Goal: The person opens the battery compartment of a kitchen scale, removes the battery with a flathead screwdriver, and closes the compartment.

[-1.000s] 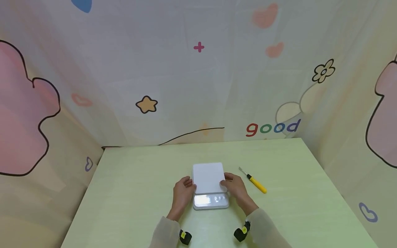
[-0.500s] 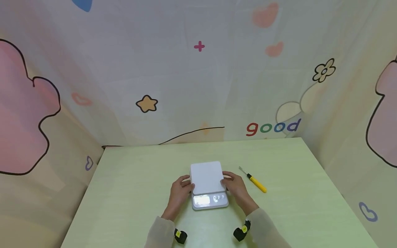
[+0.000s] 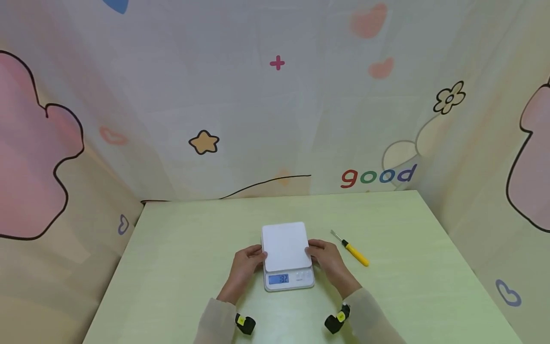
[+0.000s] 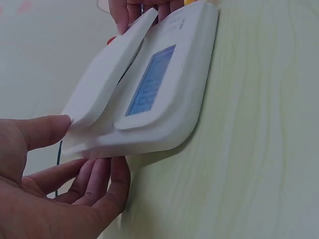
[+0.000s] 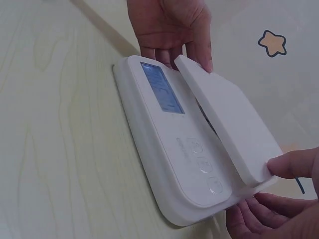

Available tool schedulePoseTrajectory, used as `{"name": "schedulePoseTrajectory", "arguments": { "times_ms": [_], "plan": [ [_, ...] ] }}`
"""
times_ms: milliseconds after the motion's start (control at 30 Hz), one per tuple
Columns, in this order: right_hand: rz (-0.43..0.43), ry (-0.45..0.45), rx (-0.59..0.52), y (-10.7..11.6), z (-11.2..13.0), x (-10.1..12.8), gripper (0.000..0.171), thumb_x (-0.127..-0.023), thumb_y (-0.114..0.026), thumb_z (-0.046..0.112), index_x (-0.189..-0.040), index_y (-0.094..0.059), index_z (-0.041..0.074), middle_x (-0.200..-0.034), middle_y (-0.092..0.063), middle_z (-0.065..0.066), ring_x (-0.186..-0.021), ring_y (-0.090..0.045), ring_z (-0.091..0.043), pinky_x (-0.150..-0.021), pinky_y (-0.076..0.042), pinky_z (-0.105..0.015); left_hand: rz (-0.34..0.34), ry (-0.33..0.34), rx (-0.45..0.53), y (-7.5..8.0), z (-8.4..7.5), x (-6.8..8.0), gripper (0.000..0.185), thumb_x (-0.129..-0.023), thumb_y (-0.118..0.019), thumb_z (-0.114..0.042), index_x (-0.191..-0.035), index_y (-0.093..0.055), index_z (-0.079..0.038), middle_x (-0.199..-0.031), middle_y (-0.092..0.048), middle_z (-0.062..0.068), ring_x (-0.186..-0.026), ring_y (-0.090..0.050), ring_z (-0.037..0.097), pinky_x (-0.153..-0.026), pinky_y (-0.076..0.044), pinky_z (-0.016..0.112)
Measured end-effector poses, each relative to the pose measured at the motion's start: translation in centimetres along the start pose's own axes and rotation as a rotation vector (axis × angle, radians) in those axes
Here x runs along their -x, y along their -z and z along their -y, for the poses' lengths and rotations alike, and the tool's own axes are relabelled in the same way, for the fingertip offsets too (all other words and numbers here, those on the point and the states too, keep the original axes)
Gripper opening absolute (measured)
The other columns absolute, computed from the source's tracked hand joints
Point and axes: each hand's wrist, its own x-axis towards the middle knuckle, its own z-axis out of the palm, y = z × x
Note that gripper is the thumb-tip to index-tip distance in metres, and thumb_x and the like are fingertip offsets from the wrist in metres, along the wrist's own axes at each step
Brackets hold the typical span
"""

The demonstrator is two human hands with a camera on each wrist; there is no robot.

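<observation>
At the far left a printed backdrop [image 3: 34, 162] with a pink cartoon shape hangs beside the pale green surface [image 3: 180, 248]; a small yellow star [image 3: 204, 143] is printed on the cloth behind it; toward the middle, the left hand [image 3: 243, 266] lies at the left edge of a white kitchen scale [image 3: 287, 279], which sits flat on the surface near the front centre; its grip is narrow, the thumb set on the top edge of the scale's white weighing platform [image 3: 285, 246] and the fingers curled in under the scale's side, as the left wrist view shows, where the left thumb [image 4: 40, 130] presses the platform's corner and the fingertips [image 4: 99, 174] sit beneath the body; the platform stands tilted, its near edge lifted clear of the lit blue display [image 3: 278, 279]; three round buttons [image 5: 204, 164] lie in a row on the body beside the display; to the right, the right hand [image 3: 325, 255] holds the opposite edge in the same way, thumb on top of the platform's corner and fingers under the scale's side, a narrow grip closed on the platform; further right, well apart from the scale, a yellow-handled screwdriver [image 3: 353, 251] lies on the surface; the word "good" [image 3: 378, 177] is printed on the backdrop beyond it
</observation>
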Motion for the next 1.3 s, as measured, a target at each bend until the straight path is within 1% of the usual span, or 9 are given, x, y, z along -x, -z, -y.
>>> {"name": "schedulePoseTrajectory", "arguments": {
  "times_ms": [267, 367, 567, 733, 833, 867, 1000, 1133, 1300],
  "plan": [
    [0.025, -0.008, 0.010, 0.0, 0.1, 0.0, 0.045, -0.096, -0.062, 0.020, -0.136, -0.055, 0.000, -0.136, -0.059, -0.019, -0.113, -0.063, -0.028, -0.107, -0.048, -0.046, 0.006, -0.004, 0.025, 0.6, -0.7, 0.2, 0.048, -0.092, -0.067, -0.015, -0.135, -0.055, 0.003, -0.128, -0.062, 0.018, -0.097, -0.065, 0.017, -0.087, -0.059, 0.036],
    [0.033, -0.007, 0.002, 0.0, 0.3, 0.0, 0.045, -0.095, -0.063, 0.017, -0.137, -0.054, 0.000, -0.134, -0.059, -0.019, -0.113, -0.062, -0.026, -0.104, -0.051, -0.043, 0.002, -0.007, 0.031, 0.7, -1.1, 0.4, 0.048, -0.091, -0.068, -0.013, -0.135, -0.056, 0.002, -0.128, -0.062, 0.017, -0.098, -0.064, 0.017, -0.089, -0.059, 0.037],
    [0.036, 0.024, -0.031, 0.1, 0.8, 0.2, 0.045, -0.095, -0.064, 0.013, -0.137, -0.053, 0.001, -0.130, -0.060, -0.019, -0.110, -0.062, -0.024, -0.095, -0.057, -0.037, -0.004, -0.042, 0.036, 1.0, -2.2, 0.7, 0.048, -0.090, -0.069, -0.013, -0.134, -0.057, 0.001, -0.126, -0.062, 0.017, -0.097, -0.065, 0.015, -0.090, -0.058, 0.038],
    [0.024, 0.073, -0.035, 0.3, 1.4, 0.7, 0.045, -0.094, -0.064, 0.011, -0.137, -0.054, 0.002, -0.129, -0.059, -0.018, -0.111, -0.061, -0.024, -0.093, -0.058, -0.037, 0.007, -0.062, 0.043, 1.2, -2.7, 0.8, 0.047, -0.091, -0.068, -0.012, -0.135, -0.057, 0.000, -0.126, -0.062, 0.016, -0.100, -0.065, 0.016, -0.090, -0.059, 0.038],
    [0.017, 0.135, -0.025, 0.3, 1.9, 1.1, 0.045, -0.094, -0.064, 0.009, -0.137, -0.054, 0.001, -0.129, -0.059, -0.019, -0.113, -0.060, -0.026, -0.094, -0.057, -0.038, 0.007, -0.101, 0.038, 1.4, -3.3, 1.2, 0.047, -0.091, -0.067, -0.011, -0.136, -0.056, -0.001, -0.127, -0.062, 0.016, -0.106, -0.064, 0.020, -0.090, -0.059, 0.040],
    [0.013, 0.156, -0.019, 0.3, 2.1, 1.3, 0.045, -0.094, -0.064, 0.009, -0.137, -0.054, 0.001, -0.130, -0.059, -0.019, -0.115, -0.060, -0.027, -0.094, -0.057, -0.038, 0.007, -0.114, 0.029, 1.5, -3.9, 1.6, 0.047, -0.092, -0.066, -0.010, -0.136, -0.055, 0.000, -0.128, -0.062, 0.017, -0.109, -0.064, 0.022, -0.091, -0.059, 0.040],
    [-0.011, 0.212, 0.010, 0.3, 2.4, 1.6, 0.044, -0.094, -0.064, 0.008, -0.136, -0.054, 0.003, -0.133, -0.060, -0.017, -0.120, -0.058, -0.028, -0.100, -0.054, -0.039, -0.011, -0.188, -0.012, 1.6, -4.5, 1.9, 0.045, -0.091, -0.067, -0.007, -0.135, -0.057, -0.002, -0.126, -0.063, 0.016, -0.115, -0.062, 0.027, -0.091, -0.059, 0.037],
    [-0.031, 0.241, 0.023, 0.4, 2.5, 1.7, 0.044, -0.093, -0.065, 0.008, -0.136, -0.055, 0.007, -0.135, -0.059, -0.014, -0.123, -0.058, -0.028, -0.105, -0.051, -0.041, -0.029, -0.242, -0.051, 1.6, -4.1, 1.7, 0.044, -0.089, -0.070, -0.009, -0.132, -0.060, -0.008, -0.123, -0.066, 0.011, -0.115, -0.061, 0.026, -0.093, -0.057, 0.036],
    [-0.036, 0.270, 0.011, 0.6, 2.4, 1.8, 0.043, -0.093, -0.065, 0.009, -0.136, -0.055, 0.009, -0.137, -0.059, -0.013, -0.126, -0.056, -0.028, -0.107, -0.048, -0.043, -0.033, -0.280, -0.041, 1.6, -4.1, 1.7, 0.044, -0.088, -0.072, -0.010, -0.131, -0.061, -0.012, -0.123, -0.067, 0.009, -0.116, -0.062, 0.025, -0.095, -0.056, 0.037]
  ]
}}
